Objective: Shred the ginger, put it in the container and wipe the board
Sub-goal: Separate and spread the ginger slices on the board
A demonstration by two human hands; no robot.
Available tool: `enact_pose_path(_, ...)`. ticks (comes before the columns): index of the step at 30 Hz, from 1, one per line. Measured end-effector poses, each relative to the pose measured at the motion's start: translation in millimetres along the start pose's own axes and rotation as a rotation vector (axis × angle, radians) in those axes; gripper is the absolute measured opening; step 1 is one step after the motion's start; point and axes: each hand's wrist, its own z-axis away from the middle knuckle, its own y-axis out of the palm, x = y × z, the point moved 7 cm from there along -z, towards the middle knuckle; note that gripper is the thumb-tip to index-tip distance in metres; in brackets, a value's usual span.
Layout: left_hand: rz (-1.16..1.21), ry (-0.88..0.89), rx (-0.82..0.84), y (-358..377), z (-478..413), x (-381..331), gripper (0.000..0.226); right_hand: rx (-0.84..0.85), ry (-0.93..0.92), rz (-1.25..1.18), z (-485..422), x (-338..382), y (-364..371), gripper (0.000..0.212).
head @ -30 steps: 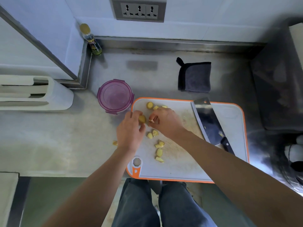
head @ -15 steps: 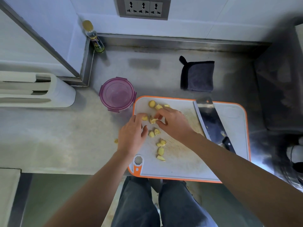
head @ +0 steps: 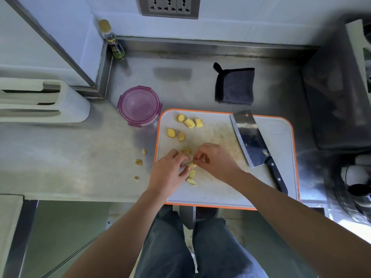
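Several yellow ginger pieces (head: 189, 123) lie on the white, orange-rimmed cutting board (head: 220, 189). My left hand (head: 167, 173) and my right hand (head: 215, 160) meet over the board's left part, both pinching a ginger piece (head: 191, 165) between their fingertips. More pieces lie just below the hands. A cleaver (head: 251, 139) with a black handle rests on the board's right half. The purple container (head: 139, 105) with its lid on stands off the board's far left corner. A folded dark cloth (head: 234, 85) lies behind the board.
Three ginger bits (head: 139, 161) lie on the steel counter left of the board. A small bottle (head: 112, 42) stands in the back corner, a white rack (head: 40, 101) at the left. Dark objects crowd the right edge.
Both hands have moved toward me from the far left ginger pieces to those nearer the board's front, uncovering the far pieces. The knife and container stay put.
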Motion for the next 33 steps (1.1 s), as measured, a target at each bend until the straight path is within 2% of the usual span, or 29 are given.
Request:
enact_pose_path(5, -0.030, 0.025, 0.026, 5, -2, -5, 0.009, -0.037, 0.133, -0.036, 3, -20, -9, 0.006)
enact_pose_path(9, -0.106, 0.086, 0.003, 2, -3, -11, 0.008, -0.115, 0.082, 0.033, 5, -15, -12, 0.017)
enact_pose_path(11, -0.100, 0.055, -0.043, -2, -4, -10, 0.005, -0.141, 0.055, 0.002, 4, -11, -12, 0.015)
enact_pose_path(13, 0.013, -0.091, -0.078, -6, -6, -1, 0.004, -0.125, 0.052, -0.083, 2, -6, -10, 0.014)
enact_pose_path(16, 0.311, -0.321, -0.049, -4, -14, 13, 0.012, -0.056, 0.197, -0.345, -3, -8, -9, 0.010)
enact_pose_path(19, 0.490, -0.368, -0.037, -4, -22, 13, 0.012, -0.082, 0.322, -0.580, -10, -14, -13, 0.003)
enact_pose_path(22, 0.545, -0.384, -0.013, -2, -30, 12, 0.010, -0.123, 0.354, -0.673, -18, -19, -19, 0.003)
enact_pose_path(27, 0.597, -0.437, -0.059, -2, -48, 17, 0.004, -0.096, 0.300, -0.644, -36, -19, -28, 0.010)
enact_pose_path(30, 0.428, -0.419, -0.132, -14, -56, 22, 0.005, -0.161, 0.260, -0.516, -57, -19, -47, 0.011)
enact_pose_path(33, 0.266, -0.398, -0.186, -24, -61, 29, 0.007, -0.127, 0.177, -0.320, -86, -11, -60, 0.013)
